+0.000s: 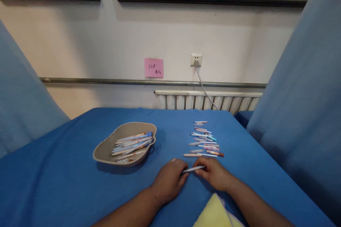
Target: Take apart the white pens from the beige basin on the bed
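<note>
Between my two hands, just above the blue cloth, is a slim pale pen [192, 169]. My left hand [172, 178] closes its fingers on the pen's left end. At the other end, my right hand [211, 173] pinches it between thumb and fingers. Beyond my right hand lie several pens, refills and pen parts [204, 145] in short rows running away from me. To the left stands a beige tray with a wavy rim [106, 145], and a bundle of pens [133, 143] rests in it.
A folded yellow cloth [213, 212] lies by my right forearm. Blue fabric [66, 184] covers the table. Blue curtains [301, 88] hang on both sides. At the back wall are a radiator [207, 100], a plugged-in socket [196, 60] and a pink note [153, 68].
</note>
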